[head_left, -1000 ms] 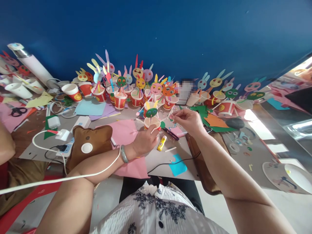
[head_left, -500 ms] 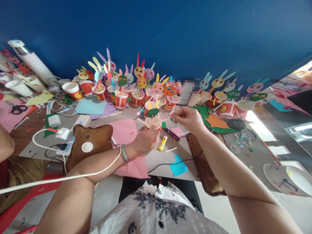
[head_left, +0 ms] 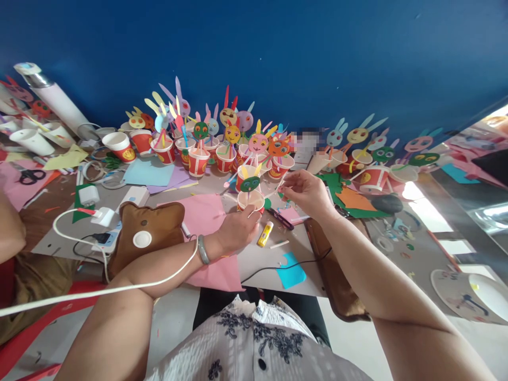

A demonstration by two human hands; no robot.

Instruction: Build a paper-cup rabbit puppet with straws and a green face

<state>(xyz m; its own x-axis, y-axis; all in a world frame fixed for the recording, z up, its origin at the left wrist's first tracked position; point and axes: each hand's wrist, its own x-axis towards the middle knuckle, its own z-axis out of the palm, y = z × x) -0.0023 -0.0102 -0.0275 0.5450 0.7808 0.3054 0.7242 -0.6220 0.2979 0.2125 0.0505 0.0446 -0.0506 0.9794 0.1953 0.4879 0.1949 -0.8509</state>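
My left hand [head_left: 240, 230] is closed at the near side of a red and white paper cup [head_left: 256, 201], fingers at its rim. A green paper bunny face [head_left: 250, 183] with yellow ears stands up from this cup. To the right, my right hand [head_left: 307, 191] is closed in a pinch over the table. A small reddish paper piece [head_left: 281, 189] shows at its fingertips, near the end of a pale strip reaching towards the cup. The fingers partly hide that piece. A yellow glue stick [head_left: 265, 234] and a dark pen [head_left: 281, 218] lie just in front of the hands.
Several cups with paper bunny faces [head_left: 199, 161] line the blue wall. A brown plush hot-water bag [head_left: 159, 219] lies left, beside a white charger cable [head_left: 67, 216]. Pink paper [head_left: 202, 211] and a blue scrap [head_left: 291, 270] lie nearby. Another person's arm [head_left: 10, 227] is at far left.
Both hands stay in nearly the same place. The right hand's fingers have shifted slightly, and the view has moved a little.
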